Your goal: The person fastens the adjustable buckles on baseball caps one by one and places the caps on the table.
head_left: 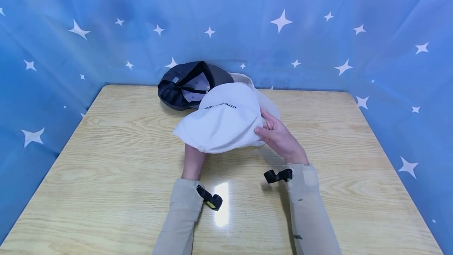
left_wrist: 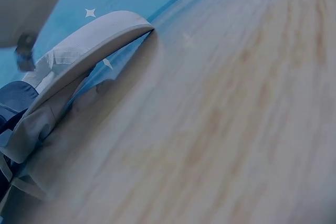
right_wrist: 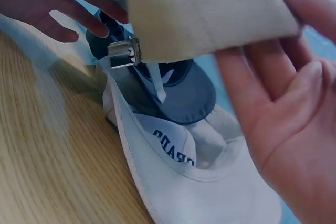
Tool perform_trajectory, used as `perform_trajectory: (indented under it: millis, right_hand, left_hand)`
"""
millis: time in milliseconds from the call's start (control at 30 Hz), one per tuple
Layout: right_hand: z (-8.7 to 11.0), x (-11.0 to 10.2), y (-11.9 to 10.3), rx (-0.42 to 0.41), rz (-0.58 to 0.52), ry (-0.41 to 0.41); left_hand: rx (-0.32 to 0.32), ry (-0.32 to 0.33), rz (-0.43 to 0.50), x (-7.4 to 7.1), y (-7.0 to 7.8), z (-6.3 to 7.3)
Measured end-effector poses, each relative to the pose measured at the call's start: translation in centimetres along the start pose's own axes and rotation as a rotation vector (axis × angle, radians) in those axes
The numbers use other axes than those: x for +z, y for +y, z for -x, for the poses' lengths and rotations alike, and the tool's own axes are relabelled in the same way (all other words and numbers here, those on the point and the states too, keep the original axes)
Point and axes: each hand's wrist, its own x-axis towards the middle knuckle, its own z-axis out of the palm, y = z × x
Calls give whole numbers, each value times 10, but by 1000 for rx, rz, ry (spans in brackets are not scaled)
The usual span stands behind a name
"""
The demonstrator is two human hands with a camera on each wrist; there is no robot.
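My right hand (head_left: 281,137) pinches the edge of a white cap (head_left: 226,117) with dark lettering, thumb on the near side. The cap is held up off the table. In the right wrist view its cloth (right_wrist: 205,14) hangs with a metal strap buckle (right_wrist: 126,53) at the lower corner. My left hand (right_wrist: 63,1) is beside the buckle, fingers straight and spread; in the head view the cap hides most of it. Beneath lies a second pale cap (right_wrist: 194,198), hollow side showing, with lettering inside. A dark navy cap (head_left: 184,85) rests behind to the left, its inside facing up.
The wooden table (head_left: 106,168) extends around the caps. A blue curtain with white stars (head_left: 230,30) hangs behind it and along both sides. Both wrists wear black camera mounts (head_left: 279,175) over pale sleeves.
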Motion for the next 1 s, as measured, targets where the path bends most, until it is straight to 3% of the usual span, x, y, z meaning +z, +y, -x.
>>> perform_trajectory:
  millis: [33, 133, 267, 367, 533, 667, 867, 1000]
  right_hand:
    - [0, 0, 0, 9, -7, 18]
    - [0, -3, 1, 23, -43, 58]
    - [-2, -7, 7, 20, -84, 100]
    - [-4, -8, 10, 14, -105, 141]
    - [-4, -8, 12, 4, -97, 196]
    - [-7, -7, 16, 1, -60, 261]
    - [-11, -6, 19, -14, -186, 357]
    - [-11, -7, 21, -12, -222, 399]
  left_hand:
    - [-8, 2, 39, 0, 0, -1]
    - [-56, 3, 294, -1, -1, -2]
    - [-71, -63, 824, -4, 1, -5]
    - [-62, -134, 1092, -6, 0, -7]
    - [-54, -195, 1231, -6, -3, -8]
    - [-140, -229, 1329, -6, 1, -7]
    - [-277, -288, 1335, -7, 9, -3]
    - [-332, -307, 1350, -8, 12, -1]
